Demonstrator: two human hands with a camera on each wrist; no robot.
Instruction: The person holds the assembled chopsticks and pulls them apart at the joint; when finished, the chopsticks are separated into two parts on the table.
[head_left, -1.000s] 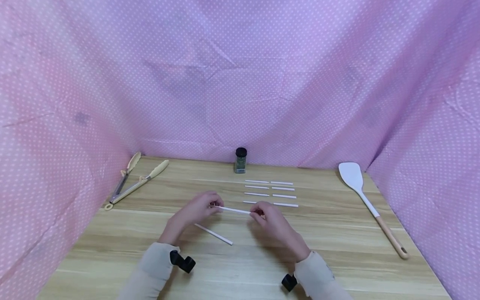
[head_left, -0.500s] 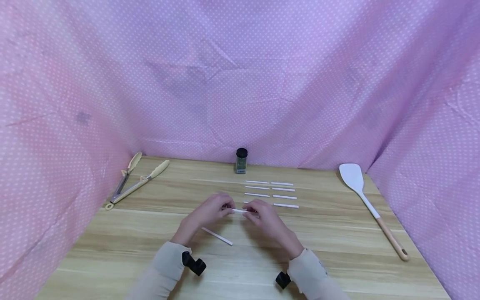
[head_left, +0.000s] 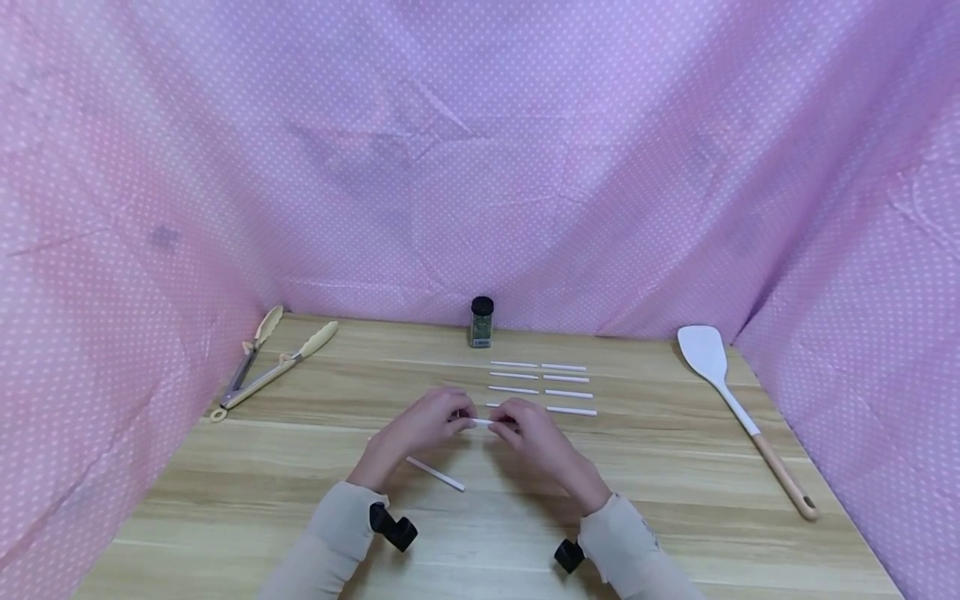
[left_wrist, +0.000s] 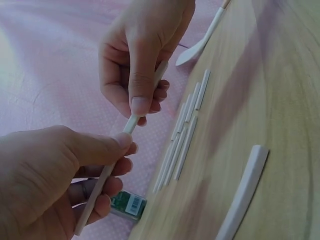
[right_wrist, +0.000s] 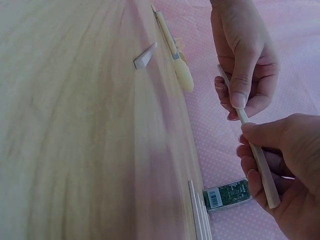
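Observation:
Both hands pinch one thin white stick (head_left: 482, 421) above the table. My left hand (head_left: 429, 423) grips its left part and my right hand (head_left: 542, 442) its right part, thumbs close together near the middle. In the left wrist view the stick (left_wrist: 131, 123) looks straight and whole, its ends running along the curled fingers. A loose white stick (head_left: 437, 473) lies slantwise on the table beside my left wrist. Beyond my right hand, several shorter-looking white sticks (head_left: 567, 392) lie in two columns; my right hand partly covers the nearest left one.
The wooden table (head_left: 480, 542) is backed by pink dotted cloth (head_left: 480, 183). Spread tongs (head_left: 273, 375) lie at the left. A black-capped spice jar (head_left: 482, 323) stands at the back, and a white spatula (head_left: 720, 383) with a wooden handle lies at the right.
My left hand has moved right along the stick toward my right hand, which shifted slightly left. Less of the stick shows between them, and more of the loose stick was covered by then.

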